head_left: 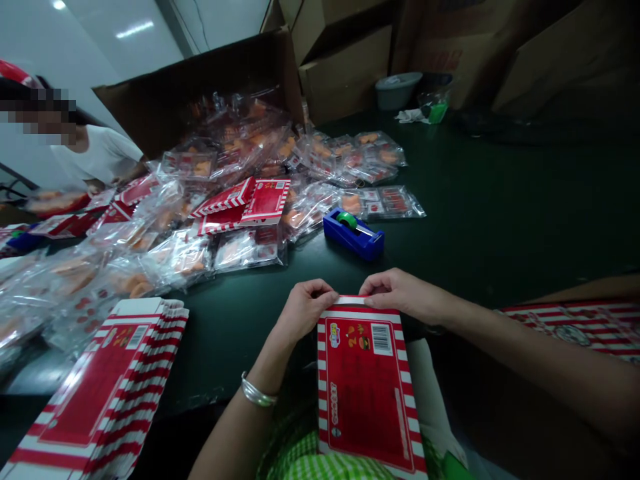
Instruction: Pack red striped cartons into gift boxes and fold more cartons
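A red cardboard box [367,387] with white-striped edges, a barcode and food pictures rests flat against my lap, its top edge by the table. My left hand [306,310] pinches the left end of its white top flap. At the flap's right end, my right hand [397,293] grips with thumb and fingers. A blue tape dispenser [354,235] with a green roll stands on the table just beyond my hands. To the left lies a stack of flat red-and-white boxes [100,387], overlapping like a fan.
Clear plastic packs [235,250] with orange pieces heap across the left and middle of the dark green table [480,213]. An opened red box [265,200] lies on them. Cartons and a grey tub [397,91] stand behind. A person in a white shirt [97,157] is at far left.
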Demonstrator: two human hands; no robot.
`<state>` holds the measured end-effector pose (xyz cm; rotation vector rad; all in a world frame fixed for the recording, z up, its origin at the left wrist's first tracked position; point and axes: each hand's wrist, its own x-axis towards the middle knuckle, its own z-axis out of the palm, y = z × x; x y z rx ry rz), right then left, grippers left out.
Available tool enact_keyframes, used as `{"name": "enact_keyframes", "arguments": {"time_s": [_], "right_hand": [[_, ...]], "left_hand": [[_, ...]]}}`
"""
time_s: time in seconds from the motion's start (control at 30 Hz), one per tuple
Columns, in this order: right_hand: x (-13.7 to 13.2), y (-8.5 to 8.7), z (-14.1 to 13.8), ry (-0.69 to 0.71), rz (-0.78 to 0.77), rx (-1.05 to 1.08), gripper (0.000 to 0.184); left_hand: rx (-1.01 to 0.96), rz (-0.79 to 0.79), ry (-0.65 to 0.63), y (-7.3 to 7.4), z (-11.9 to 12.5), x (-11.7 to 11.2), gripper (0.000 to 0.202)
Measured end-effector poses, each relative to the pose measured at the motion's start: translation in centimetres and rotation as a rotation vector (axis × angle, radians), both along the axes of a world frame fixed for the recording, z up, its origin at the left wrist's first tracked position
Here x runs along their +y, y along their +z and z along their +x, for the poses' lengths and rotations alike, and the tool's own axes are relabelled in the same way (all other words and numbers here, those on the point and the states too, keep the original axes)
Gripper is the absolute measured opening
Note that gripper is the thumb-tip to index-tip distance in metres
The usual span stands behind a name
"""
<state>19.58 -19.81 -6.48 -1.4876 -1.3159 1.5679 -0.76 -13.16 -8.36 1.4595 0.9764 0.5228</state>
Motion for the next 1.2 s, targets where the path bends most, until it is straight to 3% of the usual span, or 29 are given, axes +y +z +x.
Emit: {"name": "enact_keyframes", "arguments": {"time_s": [0.1,0.23,0.4,0.5,0.63,0.7,0.87,0.93,1.03,1.1,1.2], "right_hand": [[-0.2,-0.1,-0.3,0.003,0.113,-0.107,0.009],[-0.8,-0.3,-0.5,-0.015,0.188,-0.236,0.013],[-1.3,0.1,-0.5,0.017,0.225,-0.293,0.019],[-1.5,0.5,-0.5,0.036,0.288,-0.328,0.02],[-2.1,0.4,-0.4,0.027,0.296,-0.36,0.021],[-2.5,0.3,-0.3,0.021,0.285,-0.352,0.022],[-3.2,0.5,-0.2,-0.001,0.289,-0.34,0.021],[-3.3,0.6,0.0,0.004,0.293,-0.355,0.021],[-3.6,0.5,0.3,-0.001,0.291,-0.385,0.024],[-3.9,0.4,0.5,-0.02,0.284,-0.396,0.025],[-4.5,0.1,0.7,-0.05,0.269,-0.371,0.025]], "left_hand": [[0.048,0.053,-0.079,0.4,0.0,0.1,0.017],[0.018,-0.004,-0.126,0.3,-0.8,-0.4,0.02],[-0.144,-0.145,0.132,-0.2,-1.5,-1.0,0.022],[-0.136,-0.189,0.173,-0.3,-1.3,-1.3,0.022],[0.002,0.16,0.206,-0.5,-0.9,-2.9,0.015],[-0.015,0.228,0.242,-0.5,-0.9,-3.7,0.017],[-0.197,-0.31,0.221,0.1,-0.8,-2.6,0.018],[-0.195,-0.362,0.194,0.4,-0.4,-2.1,0.016],[-0.114,-0.083,0.201,0.3,0.0,-2.9,0.011],[-0.049,0.154,0.207,-0.3,0.0,-4.3,0.018],[-0.062,0.202,0.162,-1.3,-0.6,-5.7,0.032]]}}
